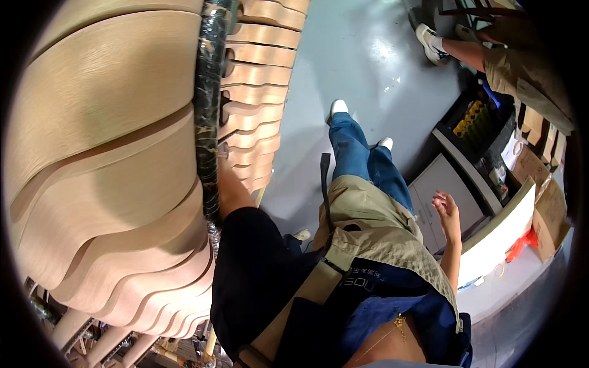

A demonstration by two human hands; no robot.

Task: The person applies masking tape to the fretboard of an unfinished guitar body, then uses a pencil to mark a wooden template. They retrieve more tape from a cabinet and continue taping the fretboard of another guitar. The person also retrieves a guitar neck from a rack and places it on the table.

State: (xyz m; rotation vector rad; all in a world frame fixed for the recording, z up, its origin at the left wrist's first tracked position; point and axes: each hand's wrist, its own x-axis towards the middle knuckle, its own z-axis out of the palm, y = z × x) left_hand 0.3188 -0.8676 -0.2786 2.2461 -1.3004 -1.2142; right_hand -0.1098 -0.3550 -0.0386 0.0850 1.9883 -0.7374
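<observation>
My left arm reaches out to the rack of curved pale wooden panels [123, 165]. My left hand [224, 161] is right beside an upright pole [209, 110] wrapped in shiny black film, near the narrower curved wood pieces [257, 95] on the pole's far side. The pole and the wood hide most of its fingers, so I cannot see whether it grips anything. My right hand [447, 208] hangs in the air at my right side, fingers loosely bent and apart. Nothing is in it, and a white cabinet [451, 184] stands behind it.
Grey floor [356, 55] lies around my feet. At the right is a white curved-edge table [500, 236], with a red item [521, 244] and a cardboard box [549, 227] by it. A black bin [478, 126] holds yellow-topped things. Another person's leg [463, 52] shows at the upper right.
</observation>
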